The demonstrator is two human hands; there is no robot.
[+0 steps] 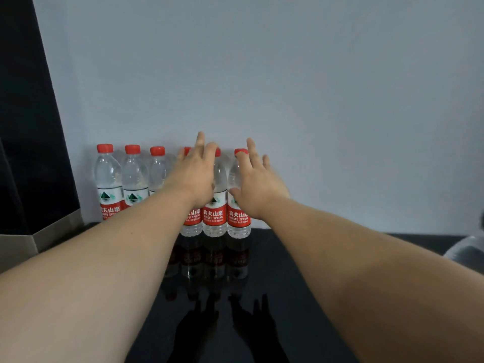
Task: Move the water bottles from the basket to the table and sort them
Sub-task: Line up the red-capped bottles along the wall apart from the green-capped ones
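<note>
Red-capped bottles (pixel 108 179) in row | left hand (pixel 195 176) hides two | right hand (pixel 258 191) overlaps one | fingers (pixel 200 140) spread

L hand (pixel 195 171), R hand (pixel 258 187) at btls (pixel 108 184)

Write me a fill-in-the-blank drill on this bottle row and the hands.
1. The clear plastic water bottles standing upright in the row number ___.
2. Every round bottle cap is coloured ___.
3. They stand on a glossy ___ table.
4. The right hand reaches the row's ___ end.
Missing: six; red; black; right.
</note>
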